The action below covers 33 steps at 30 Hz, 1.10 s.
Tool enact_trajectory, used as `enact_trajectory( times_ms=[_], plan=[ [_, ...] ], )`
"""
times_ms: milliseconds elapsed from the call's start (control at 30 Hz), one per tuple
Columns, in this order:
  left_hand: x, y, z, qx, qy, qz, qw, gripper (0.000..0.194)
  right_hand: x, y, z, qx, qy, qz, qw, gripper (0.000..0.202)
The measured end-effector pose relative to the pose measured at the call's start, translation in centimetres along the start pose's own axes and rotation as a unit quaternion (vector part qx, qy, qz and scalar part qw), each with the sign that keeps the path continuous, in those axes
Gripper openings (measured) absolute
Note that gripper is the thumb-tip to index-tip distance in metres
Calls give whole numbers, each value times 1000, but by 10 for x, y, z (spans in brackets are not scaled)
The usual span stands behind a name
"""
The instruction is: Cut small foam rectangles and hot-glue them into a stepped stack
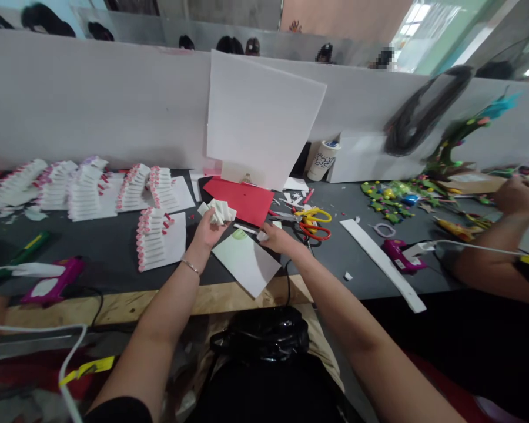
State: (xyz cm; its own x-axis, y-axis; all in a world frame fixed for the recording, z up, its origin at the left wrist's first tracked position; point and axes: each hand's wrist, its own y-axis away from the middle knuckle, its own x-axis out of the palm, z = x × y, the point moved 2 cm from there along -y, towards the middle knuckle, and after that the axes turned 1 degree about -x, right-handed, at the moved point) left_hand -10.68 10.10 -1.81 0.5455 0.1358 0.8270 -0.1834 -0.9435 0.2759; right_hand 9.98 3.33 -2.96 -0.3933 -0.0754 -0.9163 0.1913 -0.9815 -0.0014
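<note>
Left hand [208,231]: thumb and fingers are clamping slips [221,211] | slips: fanning out above the palm, long axis running roughly crosswise, individual ends pointing mixed ways | right hand [277,238]: fingertips are pinching white scrap [263,236] | red card [242,201]: lying just beyond both hands' fingers | sheet [248,262]: lying between hands, nearer the body

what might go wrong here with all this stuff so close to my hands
The fanned white slips in your left hand could slide apart. Scissor blades lie beside your right hand and might nick it. The long white strip seems to overhang the table edge, so a bump could knock it down.
</note>
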Motion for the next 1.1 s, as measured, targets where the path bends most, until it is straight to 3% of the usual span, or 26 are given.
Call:
enact_trajectory(
  times_ms=[167, 433, 600, 700, 767, 867, 967, 1100],
  plan=[
    [0, 2, -1, 1, -12, -14, 1000, 12, -2, 4, 11, 22, 22, 8, 999, 42],
    [-1, 1, 1, -10, -26, -6, 1000, 10, -1, -15, 37, 73, 90, 53, 992, 25],
    [-3, -1, -1, -12, -29, -13, 999, 12, -36, -7, 15, 86, 129, 22, 988, 29],
    [-4, -1, -3, -9, -24, -14, 1000, 13, -67, -8, -3, 108, 162, -30, 980, 41],
    [-5, 0, -5, -4, -23, -12, 1000, 12, -77, -11, -7, 100, 179, -50, 977, 50],
    [-6, 0, -6, -3, -24, -9, 1000, 11, -65, -13, -4, 44, 186, -20, 981, 51],
    [-8, -1, -4, -3, -24, -10, 1000, 11, -41, -12, 0, -8, 187, 37, 982, 37],
    [-10, -3, -2, -2, -21, -8, 1000, 13, -27, -11, -1, -33, 195, 68, 978, 30]
  ],
)
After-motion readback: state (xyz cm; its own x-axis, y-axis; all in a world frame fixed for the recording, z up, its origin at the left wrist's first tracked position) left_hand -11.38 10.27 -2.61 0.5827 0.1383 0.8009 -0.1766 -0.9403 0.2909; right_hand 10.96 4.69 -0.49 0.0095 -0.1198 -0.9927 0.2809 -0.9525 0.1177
